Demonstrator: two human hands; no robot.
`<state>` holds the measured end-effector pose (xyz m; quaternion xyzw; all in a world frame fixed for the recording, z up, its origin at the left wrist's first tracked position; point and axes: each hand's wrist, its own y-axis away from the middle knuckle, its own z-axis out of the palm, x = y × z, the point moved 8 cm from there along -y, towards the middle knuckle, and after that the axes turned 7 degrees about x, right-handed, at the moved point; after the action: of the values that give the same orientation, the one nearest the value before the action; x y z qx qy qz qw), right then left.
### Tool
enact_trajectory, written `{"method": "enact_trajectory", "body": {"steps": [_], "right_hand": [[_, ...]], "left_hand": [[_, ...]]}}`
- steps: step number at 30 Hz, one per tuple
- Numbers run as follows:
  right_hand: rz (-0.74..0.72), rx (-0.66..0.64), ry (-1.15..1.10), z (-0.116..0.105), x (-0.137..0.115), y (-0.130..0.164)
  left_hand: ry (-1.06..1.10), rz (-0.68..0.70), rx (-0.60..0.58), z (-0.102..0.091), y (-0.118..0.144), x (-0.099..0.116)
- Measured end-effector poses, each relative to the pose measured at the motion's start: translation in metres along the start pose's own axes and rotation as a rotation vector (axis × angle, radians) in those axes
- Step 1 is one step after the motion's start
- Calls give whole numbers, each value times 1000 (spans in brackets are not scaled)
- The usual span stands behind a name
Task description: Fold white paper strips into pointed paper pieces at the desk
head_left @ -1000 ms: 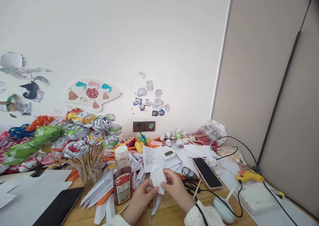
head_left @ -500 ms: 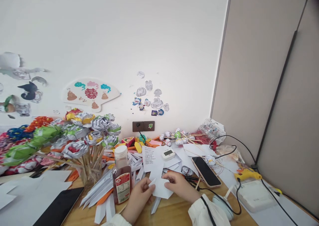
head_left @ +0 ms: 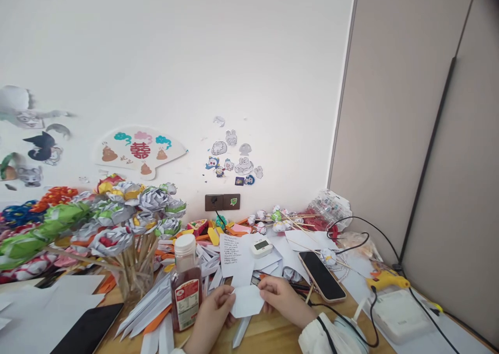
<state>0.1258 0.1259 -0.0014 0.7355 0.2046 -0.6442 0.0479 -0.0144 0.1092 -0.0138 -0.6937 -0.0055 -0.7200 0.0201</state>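
Note:
Between my two hands is a small piece of white paper (head_left: 247, 301), held up just over the wooden table. My left hand (head_left: 216, 308) pinches its left edge between thumb and fingers. At its right edge, my right hand (head_left: 281, 297) grips it the same way. Close by on the left of my left hand stands a bottle (head_left: 187, 291) of reddish-brown liquid with a white cap. Beyond the paper lie a handwritten sheet (head_left: 231, 255) and a small white digital timer (head_left: 261, 247). A folded white paper strip (head_left: 242, 331) lies below the held piece.
Paper flowers on sticks (head_left: 132, 224) stand in a holder at the left, near a dark tablet-like slab (head_left: 89, 329). Folded paper strips (head_left: 150, 304) are heaped beside the bottle. A phone (head_left: 323, 276), a yellow glue gun (head_left: 390, 280) and black cables lie to the right.
The paper's outline has gone from an angled, pointed shape to a more even, flat one. My right hand has shifted slightly right and down. The view has tilted a little.

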Motion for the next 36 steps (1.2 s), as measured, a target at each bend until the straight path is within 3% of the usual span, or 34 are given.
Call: {"method": "enact_trajectory", "body": {"steps": [9,20,28,32,36], "right_hand": [[56,27,-77,3,5,-1],[-21,142,-197,-4,-7,-2],[-97,177,-99,-7,-6,-1],[-159,166,65,-4,-13,2],[-133,109,67,2,-9,2]], "left_hand": [[26,-2,-23,1,1,2],[150,-15,-26,-1,2,8],[197,-142,-89,8,6,-1],[161,-98,-54,4,1,-5],[53,12,-36,0,-4,-4]]}}
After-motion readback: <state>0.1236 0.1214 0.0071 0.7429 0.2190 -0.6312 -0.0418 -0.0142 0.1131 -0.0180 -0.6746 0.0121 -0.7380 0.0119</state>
